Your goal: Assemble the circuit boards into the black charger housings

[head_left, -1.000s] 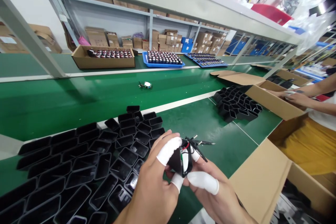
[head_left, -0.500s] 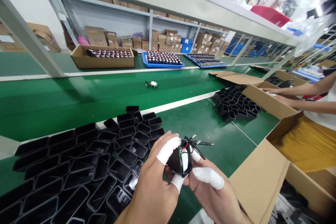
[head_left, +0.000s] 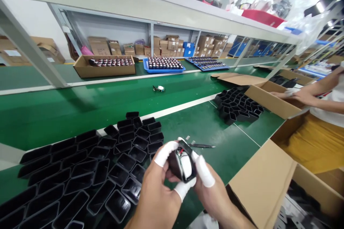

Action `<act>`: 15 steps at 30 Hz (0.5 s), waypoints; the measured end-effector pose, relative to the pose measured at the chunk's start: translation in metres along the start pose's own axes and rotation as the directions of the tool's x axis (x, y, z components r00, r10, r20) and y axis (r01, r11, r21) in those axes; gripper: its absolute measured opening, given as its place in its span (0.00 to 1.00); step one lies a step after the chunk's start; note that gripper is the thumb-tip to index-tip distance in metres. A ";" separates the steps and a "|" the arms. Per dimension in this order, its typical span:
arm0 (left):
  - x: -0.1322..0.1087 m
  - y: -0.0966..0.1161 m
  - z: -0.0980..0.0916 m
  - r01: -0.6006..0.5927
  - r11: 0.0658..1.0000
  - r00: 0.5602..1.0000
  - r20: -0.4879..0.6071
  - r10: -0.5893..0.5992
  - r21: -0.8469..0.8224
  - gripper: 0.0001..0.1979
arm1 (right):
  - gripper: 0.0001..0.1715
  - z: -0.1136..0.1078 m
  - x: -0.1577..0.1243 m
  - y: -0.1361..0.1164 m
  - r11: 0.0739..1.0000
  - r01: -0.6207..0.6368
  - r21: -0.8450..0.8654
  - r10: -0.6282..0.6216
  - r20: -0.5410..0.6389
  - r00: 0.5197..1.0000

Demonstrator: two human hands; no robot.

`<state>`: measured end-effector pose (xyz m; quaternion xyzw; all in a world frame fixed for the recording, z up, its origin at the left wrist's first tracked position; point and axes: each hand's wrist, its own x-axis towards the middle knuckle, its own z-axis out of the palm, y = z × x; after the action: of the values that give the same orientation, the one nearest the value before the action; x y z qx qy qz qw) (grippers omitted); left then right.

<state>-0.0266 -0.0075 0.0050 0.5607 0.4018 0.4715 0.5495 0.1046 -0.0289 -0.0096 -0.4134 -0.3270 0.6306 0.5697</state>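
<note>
A black plastic case point(head_left: 175, 164) with a white part, a green board edge and red and black wires in its opening is held up in front of me. My left hand point(head_left: 161, 182) wraps round its left side, with white finger cots on the fingers. From the other side, my right hand point(head_left: 208, 179), also in finger cots, presses its thumb against the case's rim. Its other fingers are largely hidden behind the case. Just beyond my hands, dark tweezers point(head_left: 202, 146) lie on the green table.
Many open black cases point(head_left: 80, 171) cover the table at left; another cluster point(head_left: 238, 105) stands at right. A small white-topped part point(head_left: 160, 88) lies on the green belt. Cardboard boxes point(head_left: 263, 182) flank me at right, where a co-worker's arms point(head_left: 303, 94) reach in. Blue trays point(head_left: 163, 69) hold parts.
My right thumb has moved up onto the case's rim. The wires that stuck out at the top are now mostly inside the case. The co-worker's hands have shifted.
</note>
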 end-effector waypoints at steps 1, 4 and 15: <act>0.001 0.001 0.003 0.012 0.999 1.000 -0.021 -0.012 -0.039 0.29 | 0.34 -0.009 -0.002 -0.002 0.999 0.029 -0.025 -0.029 -0.007 1.000; 0.005 -0.003 0.017 0.016 0.999 0.998 -0.059 -0.018 -0.028 0.30 | 0.30 -0.029 -0.009 -0.010 0.937 0.200 -0.286 -0.211 -0.006 0.978; 0.007 -0.033 0.016 -0.343 0.526 0.925 0.377 0.044 0.779 0.12 | 0.31 -0.151 0.039 -0.045 0.193 -0.305 -0.933 -0.569 -0.359 0.740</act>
<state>-0.0076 -0.0017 -0.0265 0.8615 0.4188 0.1882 0.2166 0.2597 0.0070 -0.0432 -0.8307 -0.4631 0.0310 0.3073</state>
